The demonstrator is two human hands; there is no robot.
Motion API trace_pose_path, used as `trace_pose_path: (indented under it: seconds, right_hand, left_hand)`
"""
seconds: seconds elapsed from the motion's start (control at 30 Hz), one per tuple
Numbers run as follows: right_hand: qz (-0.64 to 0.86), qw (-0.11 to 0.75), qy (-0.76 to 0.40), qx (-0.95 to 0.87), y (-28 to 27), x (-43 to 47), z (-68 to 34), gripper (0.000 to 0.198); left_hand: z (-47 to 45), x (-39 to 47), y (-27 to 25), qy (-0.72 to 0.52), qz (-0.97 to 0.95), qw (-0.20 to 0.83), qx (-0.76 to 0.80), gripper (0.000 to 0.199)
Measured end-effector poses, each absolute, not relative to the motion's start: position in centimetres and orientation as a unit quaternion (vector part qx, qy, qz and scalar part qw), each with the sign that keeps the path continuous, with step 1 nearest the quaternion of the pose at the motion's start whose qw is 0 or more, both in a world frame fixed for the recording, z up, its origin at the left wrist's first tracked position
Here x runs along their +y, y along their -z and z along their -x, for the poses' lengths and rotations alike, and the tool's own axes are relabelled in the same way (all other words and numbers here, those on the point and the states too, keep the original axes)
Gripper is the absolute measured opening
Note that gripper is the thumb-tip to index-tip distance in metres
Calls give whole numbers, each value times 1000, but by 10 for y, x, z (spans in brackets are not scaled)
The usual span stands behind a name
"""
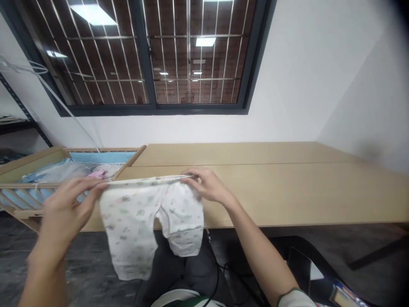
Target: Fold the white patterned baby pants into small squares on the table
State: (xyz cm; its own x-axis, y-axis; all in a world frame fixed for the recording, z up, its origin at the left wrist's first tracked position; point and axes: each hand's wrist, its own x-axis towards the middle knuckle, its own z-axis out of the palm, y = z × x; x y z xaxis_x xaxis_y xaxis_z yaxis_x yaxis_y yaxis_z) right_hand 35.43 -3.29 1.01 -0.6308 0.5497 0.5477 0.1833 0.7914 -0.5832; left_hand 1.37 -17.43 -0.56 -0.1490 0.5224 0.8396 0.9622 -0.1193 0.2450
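Note:
Small white baby pants (134, 221) with a faint printed pattern hang in the air between my two hands, waistband up and legs down. My left hand (72, 200) pinches the left end of the waistband, and it is slightly blurred. At the other end of the waistband, my right hand (204, 183) grips the cloth between thumb and fingers. The leg on the right looks shorter, its lower part apparently folded or bunched. Behind the pants is the front edge of a light wooden table (271, 192).
A wooden crib (128, 164) with blue lining stands at the left, holding bedding and a pink cloth (98, 174). A barred window (153, 55) is above. Below right are a black chair-like object (284, 243), cables and a box (347, 296).

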Motion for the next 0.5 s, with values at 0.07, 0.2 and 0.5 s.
trace_pose_path:
  seconds: [0.07,0.2,0.5]
  right_hand:
    - [234,373,-213,-872,-4,1,-369,19]
    - [307,346,-174,-869,39,78,-384,21]
    - [441,295,-142,-836,165,181,-371,22]
  left_hand:
    - [-25,-127,10,451,647,219,-574,26]
    - [-42,-29,49,419,667,111,-606,29]
    - [-72,90,145,320,631,-5,-707,26]
